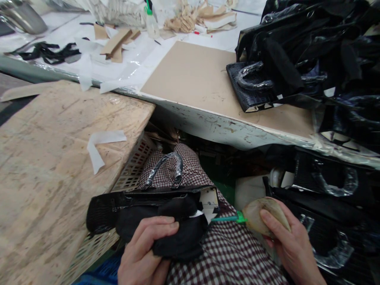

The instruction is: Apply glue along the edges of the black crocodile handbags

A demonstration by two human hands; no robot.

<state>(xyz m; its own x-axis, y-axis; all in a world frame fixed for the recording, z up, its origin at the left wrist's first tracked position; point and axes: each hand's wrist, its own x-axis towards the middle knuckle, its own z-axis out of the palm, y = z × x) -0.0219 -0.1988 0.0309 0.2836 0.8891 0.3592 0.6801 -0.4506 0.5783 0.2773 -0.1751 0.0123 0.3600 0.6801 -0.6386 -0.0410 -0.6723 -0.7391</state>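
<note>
A black handbag [133, 200] with a crocodile-like texture lies across the lap on a checked cloth [225, 253]. Its plastic-wrapped handle [164, 160] points away from me. My left hand [148, 245] grips the bag's black fabric lining, thumb and fingers closed on it. In my right hand [285, 233] is a squeeze glue bottle [258, 217], yellowish, with a green cap and long thin nozzle. The nozzle tip is at the bag's right end, by a pale inner edge; whether it touches cannot be made out.
Black handbags are heaped on the table [190, 105] at right, one bag [249, 85] on a brown board [192, 71]. More bags [323, 221] lie at lower right. A worn wooden board [53, 158] with a white strip [101, 146] is at left, beside a plastic basket [135, 162].
</note>
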